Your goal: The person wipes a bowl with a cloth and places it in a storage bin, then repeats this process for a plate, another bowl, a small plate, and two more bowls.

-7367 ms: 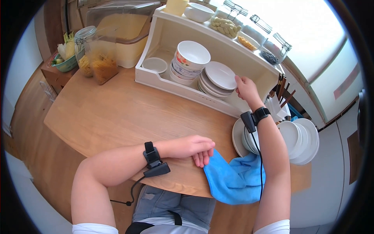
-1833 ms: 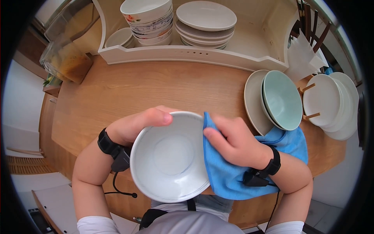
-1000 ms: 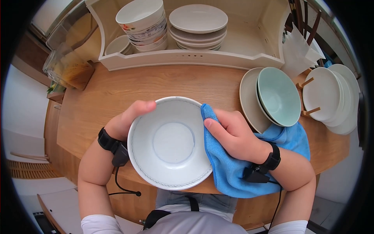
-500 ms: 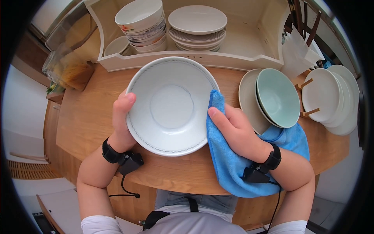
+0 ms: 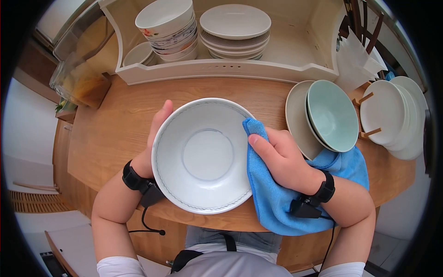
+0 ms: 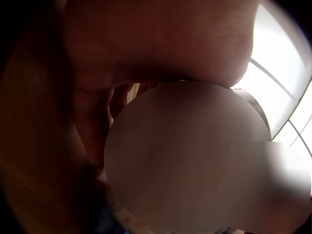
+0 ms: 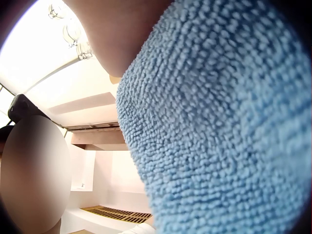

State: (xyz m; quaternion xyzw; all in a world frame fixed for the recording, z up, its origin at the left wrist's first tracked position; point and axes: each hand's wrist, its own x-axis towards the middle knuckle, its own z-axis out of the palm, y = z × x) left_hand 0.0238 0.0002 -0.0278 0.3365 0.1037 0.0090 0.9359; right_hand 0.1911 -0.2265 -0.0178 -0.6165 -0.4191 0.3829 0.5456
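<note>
Head view: bowl has dropped back over the tabletop's near edge — wiping likely unfinished. Right hand pinches blue cloth at its rim; left hand's fingers hidden — can't tell.

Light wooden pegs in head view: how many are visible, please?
2: an upper light wooden peg and a lower light wooden peg, beside round white plates; others may be hidden.

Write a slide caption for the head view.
Left hand holds a white bowl; right hand grips a blue cloth at the bowl's right side.
</note>
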